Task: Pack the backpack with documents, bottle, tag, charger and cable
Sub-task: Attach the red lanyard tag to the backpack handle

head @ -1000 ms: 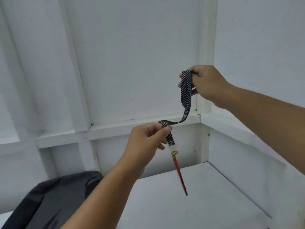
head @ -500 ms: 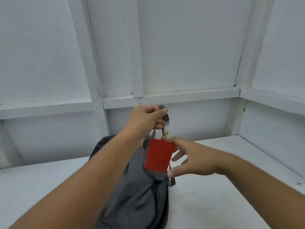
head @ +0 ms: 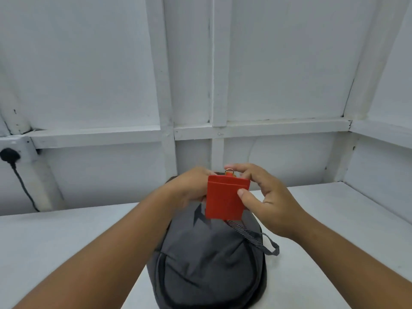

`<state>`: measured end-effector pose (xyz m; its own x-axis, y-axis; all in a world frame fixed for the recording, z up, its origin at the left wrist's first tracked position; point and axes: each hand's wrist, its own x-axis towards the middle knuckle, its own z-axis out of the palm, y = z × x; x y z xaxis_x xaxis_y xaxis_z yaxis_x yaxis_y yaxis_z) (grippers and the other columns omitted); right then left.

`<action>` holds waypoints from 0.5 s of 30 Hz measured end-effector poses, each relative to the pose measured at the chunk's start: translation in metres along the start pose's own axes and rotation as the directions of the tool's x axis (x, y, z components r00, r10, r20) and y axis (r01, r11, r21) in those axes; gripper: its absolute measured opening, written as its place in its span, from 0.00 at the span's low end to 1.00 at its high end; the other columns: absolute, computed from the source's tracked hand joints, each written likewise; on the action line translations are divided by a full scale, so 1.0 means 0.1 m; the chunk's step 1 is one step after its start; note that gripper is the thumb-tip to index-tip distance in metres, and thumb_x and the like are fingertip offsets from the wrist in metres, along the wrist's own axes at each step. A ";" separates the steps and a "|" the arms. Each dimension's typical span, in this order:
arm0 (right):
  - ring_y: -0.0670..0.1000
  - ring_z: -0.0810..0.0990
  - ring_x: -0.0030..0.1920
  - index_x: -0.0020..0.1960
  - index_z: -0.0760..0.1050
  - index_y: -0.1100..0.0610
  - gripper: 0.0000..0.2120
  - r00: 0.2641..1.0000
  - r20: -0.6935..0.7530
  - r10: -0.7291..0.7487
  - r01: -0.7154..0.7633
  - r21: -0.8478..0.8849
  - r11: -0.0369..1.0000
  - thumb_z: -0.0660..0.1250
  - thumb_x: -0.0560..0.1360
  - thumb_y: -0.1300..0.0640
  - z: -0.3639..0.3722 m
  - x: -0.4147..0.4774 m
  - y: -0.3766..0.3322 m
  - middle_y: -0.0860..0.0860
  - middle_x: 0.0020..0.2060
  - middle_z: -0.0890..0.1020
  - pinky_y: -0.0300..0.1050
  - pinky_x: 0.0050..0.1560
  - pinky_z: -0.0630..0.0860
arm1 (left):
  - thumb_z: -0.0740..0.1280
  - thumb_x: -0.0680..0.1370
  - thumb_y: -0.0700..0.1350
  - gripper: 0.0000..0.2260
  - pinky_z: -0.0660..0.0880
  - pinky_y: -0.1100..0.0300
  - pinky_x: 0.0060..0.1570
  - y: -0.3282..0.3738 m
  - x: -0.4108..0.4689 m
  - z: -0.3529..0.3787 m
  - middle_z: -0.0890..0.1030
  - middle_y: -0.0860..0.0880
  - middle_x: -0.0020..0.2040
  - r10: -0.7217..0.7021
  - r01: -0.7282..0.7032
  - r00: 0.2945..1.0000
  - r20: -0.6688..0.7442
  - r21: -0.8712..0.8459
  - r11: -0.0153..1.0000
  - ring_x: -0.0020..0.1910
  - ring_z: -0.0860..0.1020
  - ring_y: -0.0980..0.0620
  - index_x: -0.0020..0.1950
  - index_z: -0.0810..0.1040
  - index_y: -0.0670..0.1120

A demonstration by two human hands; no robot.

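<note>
While the dark grey fabric backpack [head: 207, 264] is lying nearest on the white table [head: 66, 241], showing no opening or contents, the black-and-white striped lanyard strap [head: 252, 237] is trailing across it. Just beyond, both hands are holding the red rectangular card-holder tag [head: 225, 199] low over the backpack instead of stretching the strap up high: left hand [head: 189, 188] gripping its left edge, right hand [head: 265, 201] pinching its right edge. Tag is looking ready to go in, not packed yet; a black plug [head: 9, 155] is sitting in the far wall.
</note>
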<state>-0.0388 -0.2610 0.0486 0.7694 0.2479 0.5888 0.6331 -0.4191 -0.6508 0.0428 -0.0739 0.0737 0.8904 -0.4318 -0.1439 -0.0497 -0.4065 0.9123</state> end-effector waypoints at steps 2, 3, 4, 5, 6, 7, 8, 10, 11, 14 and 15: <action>0.42 0.82 0.49 0.44 0.73 0.43 0.07 0.998 0.000 0.059 -0.058 0.118 0.991 0.63 0.78 0.54 0.04 0.04 0.04 0.38 0.46 0.83 0.40 0.46 0.82 | 0.69 0.82 0.44 0.11 0.84 0.45 0.52 -0.03 -0.06 -0.01 0.87 0.36 0.48 -0.019 0.016 0.999 0.026 0.115 0.993 0.47 0.87 0.40 0.53 0.84 0.37; 0.41 0.80 0.43 0.43 0.73 0.43 0.08 0.997 -0.006 0.078 -0.076 0.138 0.988 0.63 0.78 0.55 0.05 0.07 0.07 0.40 0.40 0.82 0.40 0.42 0.82 | 0.68 0.82 0.43 0.10 0.84 0.46 0.52 -0.03 -0.07 -0.02 0.88 0.38 0.45 -0.012 0.010 1.000 0.007 0.183 0.983 0.46 0.87 0.40 0.52 0.84 0.37; 0.41 0.79 0.39 0.42 0.72 0.43 0.08 0.996 -0.011 0.091 -0.088 0.152 0.985 0.63 0.78 0.55 0.06 0.09 0.10 0.40 0.37 0.81 0.40 0.39 0.81 | 0.67 0.82 0.44 0.11 0.85 0.49 0.50 -0.01 -0.09 -0.04 0.88 0.41 0.41 0.016 -0.007 0.999 -0.037 0.236 0.972 0.41 0.87 0.43 0.48 0.84 0.37; 0.41 0.79 0.38 0.42 0.72 0.43 0.08 0.994 -0.007 0.108 -0.105 0.175 0.979 0.62 0.77 0.55 0.05 0.12 0.13 0.41 0.37 0.81 0.41 0.39 0.80 | 0.67 0.82 0.45 0.13 0.85 0.52 0.46 0.02 -0.11 -0.07 0.87 0.44 0.37 0.060 -0.031 0.992 -0.108 0.255 0.967 0.37 0.86 0.47 0.45 0.85 0.38; 0.43 0.80 0.39 0.43 0.72 0.45 0.06 0.992 0.006 0.127 -0.126 0.197 0.972 0.62 0.77 0.54 0.03 0.16 0.16 0.42 0.37 0.81 0.44 0.39 0.81 | 0.68 0.82 0.49 0.15 0.84 0.56 0.40 0.08 -0.14 -0.11 0.86 0.47 0.34 0.109 -0.065 0.976 -0.190 0.225 0.972 0.33 0.83 0.52 0.43 0.85 0.39; 0.44 0.81 0.39 0.44 0.72 0.46 0.04 0.989 0.024 0.144 -0.146 0.211 0.967 0.62 0.78 0.53 0.00 0.19 0.20 0.43 0.38 0.82 0.48 0.39 0.83 | 0.67 0.82 0.53 0.17 0.82 0.60 0.36 0.14 -0.17 -0.15 0.85 0.49 0.33 0.160 -0.117 0.954 -0.253 0.177 0.977 0.32 0.82 0.55 0.44 0.85 0.41; 0.45 0.81 0.39 0.44 0.71 0.47 0.03 0.987 0.041 0.154 -0.159 0.208 0.965 0.62 0.77 0.52 -0.03 0.22 0.22 0.44 0.38 0.82 0.48 0.39 0.83 | 0.67 0.82 0.57 0.18 0.80 0.63 0.33 0.21 -0.22 -0.19 0.86 0.50 0.35 0.221 -0.187 0.939 -0.265 0.148 0.971 0.32 0.83 0.57 0.46 0.85 0.44; 0.44 0.80 0.36 0.44 0.71 0.47 0.03 0.986 0.075 0.147 -0.158 0.180 0.971 0.61 0.77 0.52 -0.09 0.27 0.27 0.44 0.37 0.82 0.41 0.37 0.78 | 0.68 0.79 0.61 0.15 0.79 0.67 0.32 0.36 -0.29 -0.17 0.87 0.52 0.40 0.330 -0.291 0.932 -0.151 0.231 0.928 0.34 0.84 0.59 0.51 0.85 0.51; 0.43 0.79 0.35 0.44 0.71 0.47 0.03 0.986 0.093 0.140 -0.154 0.160 0.975 0.62 0.77 0.52 -0.11 0.29 0.27 0.44 0.36 0.82 0.39 0.36 0.76 | 0.71 0.77 0.61 0.13 0.79 0.67 0.32 0.40 -0.31 -0.15 0.87 0.53 0.41 0.347 -0.304 0.935 -0.077 0.330 0.894 0.35 0.84 0.59 0.53 0.84 0.54; 0.48 0.84 0.38 0.46 0.73 0.47 0.03 0.978 0.154 0.138 -0.168 0.202 0.965 0.65 0.76 0.54 -0.17 0.35 0.28 0.49 0.40 0.86 0.39 0.36 0.77 | 0.78 0.74 0.54 0.12 0.80 0.65 0.32 0.49 -0.28 -0.04 0.87 0.51 0.41 0.321 -0.250 0.946 -0.030 0.562 0.788 0.36 0.86 0.56 0.54 0.80 0.53; 0.51 0.86 0.40 0.47 0.72 0.48 0.04 0.975 0.169 0.145 -0.186 0.256 0.949 0.66 0.76 0.56 -0.19 0.36 0.29 0.52 0.42 0.87 0.41 0.36 0.79 | 0.78 0.74 0.51 0.12 0.80 0.65 0.31 0.51 -0.26 -0.03 0.87 0.51 0.41 0.301 -0.224 0.952 -0.049 0.557 0.800 0.36 0.86 0.55 0.54 0.80 0.52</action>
<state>0.0058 -0.2814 0.0600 0.8563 0.3285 0.3985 0.4797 -0.2199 -0.8494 0.0179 -0.0811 0.1250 0.8554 -0.4937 0.1564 -0.4909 -0.6767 0.5488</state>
